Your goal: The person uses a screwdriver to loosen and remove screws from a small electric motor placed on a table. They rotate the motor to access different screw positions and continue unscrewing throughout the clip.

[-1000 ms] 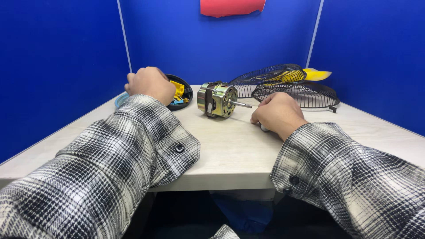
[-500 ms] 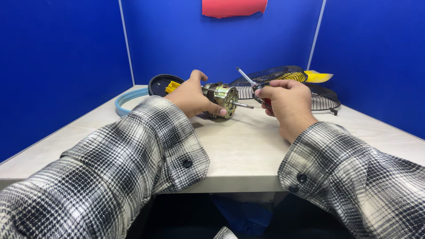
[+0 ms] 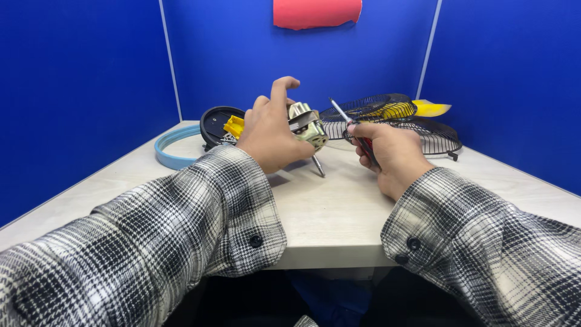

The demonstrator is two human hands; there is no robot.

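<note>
Motor (image 3: 308,126) now lifted off counter (image 3: 339,206) and tipped, shaft down; my left hand (image 3: 270,134) grips it, index raised. Right hand (image 3: 387,151) pinches screwdriver (image 3: 351,128), tip up, ready for screws, I'd judge.

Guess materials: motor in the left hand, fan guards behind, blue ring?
Motor: looks like bare metal, silvery-gold sheen, shiny steel shaft pointing down. Fan guards: thin wire, probably steel, dark coated finish. Blue ring: likely plastic, with a smooth, even light-blue surface.

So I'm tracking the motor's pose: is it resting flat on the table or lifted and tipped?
Lifted and tipped. The left hand holds the motor above the table, its shaft pointing down.
</note>
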